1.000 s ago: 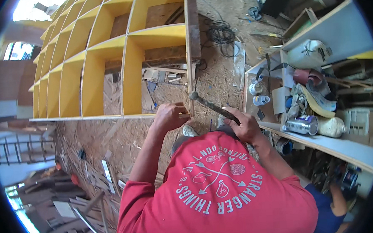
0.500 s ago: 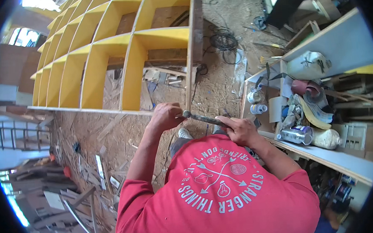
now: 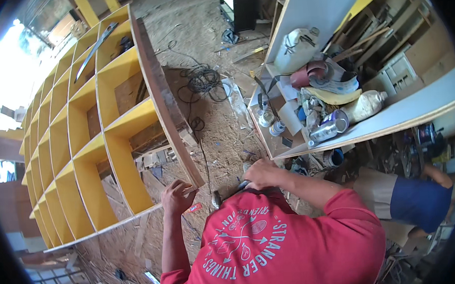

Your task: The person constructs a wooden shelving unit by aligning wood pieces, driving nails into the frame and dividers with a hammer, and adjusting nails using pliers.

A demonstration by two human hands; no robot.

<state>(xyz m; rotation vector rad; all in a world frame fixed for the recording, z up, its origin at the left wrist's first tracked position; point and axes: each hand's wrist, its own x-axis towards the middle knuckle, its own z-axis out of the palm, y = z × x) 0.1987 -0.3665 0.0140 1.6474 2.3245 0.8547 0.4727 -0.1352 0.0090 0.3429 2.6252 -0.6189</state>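
Observation:
My right hand [image 3: 262, 175] is closed around the dark handle of a hammer [image 3: 216, 199], whose head points left, low in front of my red shirt. To its left, my left hand [image 3: 178, 197] is at the near corner of a large yellow wooden grid frame [image 3: 172, 145]. Its fingers are pinched together against the frame's edge. Whatever they hold, if anything, is too small to make out. A gap separates the hammer head from the left hand and the frame.
A handsaw [image 3: 96, 51] lies across the grid. Black cable [image 3: 204, 84] is coiled on the dusty floor. At right, an open white cabinet [image 3: 391, 125] holds bottles, a sandpaper roll [image 3: 309, 75] and rags. Another person in dark blue [image 3: 421, 204] is at the far right.
My view has turned right. My left hand has left the hammer's head and moved to the frame's corner. The right hand keeps the hammer, now lower and close to my body.

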